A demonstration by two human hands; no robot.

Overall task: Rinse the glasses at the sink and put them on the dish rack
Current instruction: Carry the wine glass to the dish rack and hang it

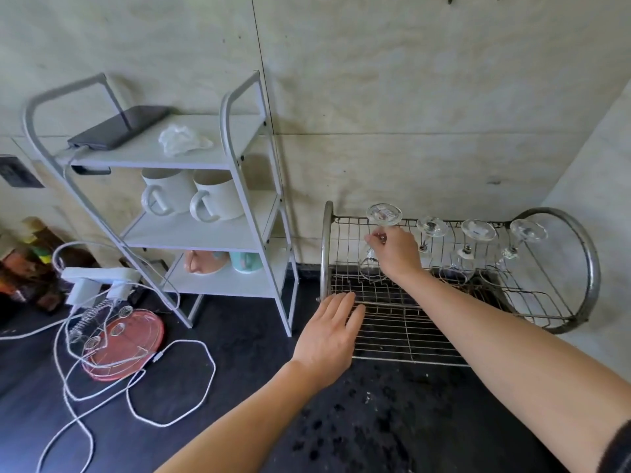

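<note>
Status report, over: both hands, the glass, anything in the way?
Right hand pinches stem of upturned glass at dish rack left end. Left hand open, flat at rack's front. Three glasses already inverted beside it; nothing blocks.

Bare forearms (239, 414) — dark sleeve (618, 450) on the right one.

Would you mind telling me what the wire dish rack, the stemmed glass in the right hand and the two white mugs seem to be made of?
The wire dish rack looks like bare steel: thin grey rods, dull sheen. The upturned stemmed glass in the right hand seems clear glass: see-through, bright glints. The two white mugs look like glazed ceramic: thick walls, soft gloss.
</note>
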